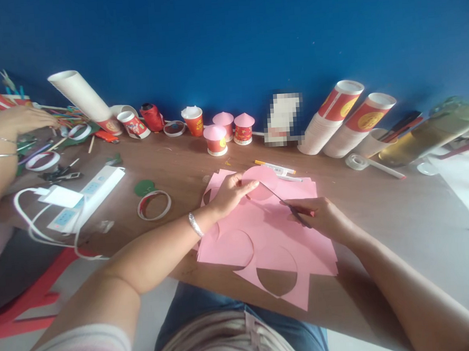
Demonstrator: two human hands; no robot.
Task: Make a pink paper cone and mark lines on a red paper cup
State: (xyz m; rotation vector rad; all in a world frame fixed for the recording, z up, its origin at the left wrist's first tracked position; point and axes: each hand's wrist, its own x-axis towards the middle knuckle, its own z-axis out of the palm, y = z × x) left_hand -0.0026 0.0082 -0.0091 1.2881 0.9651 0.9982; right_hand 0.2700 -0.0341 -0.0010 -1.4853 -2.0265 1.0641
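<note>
Between its thumb and fingers my left hand pinches a pink paper circle, held just above the table. My right hand is closed round a pair of scissors, whose blades point up and left to the circle's lower edge. Whether the blades are cutting into the paper I cannot tell. Beneath both hands lies a stack of pink paper sheets. On top, near the front edge, is a pink offcut with a round hole. Markers rest at the stack's far side.
Small red paper cups with pink cone roofs stand by the wall. Tall paper cup stacks lean at the right. A power strip, a cup ring and another person's arm are at the left.
</note>
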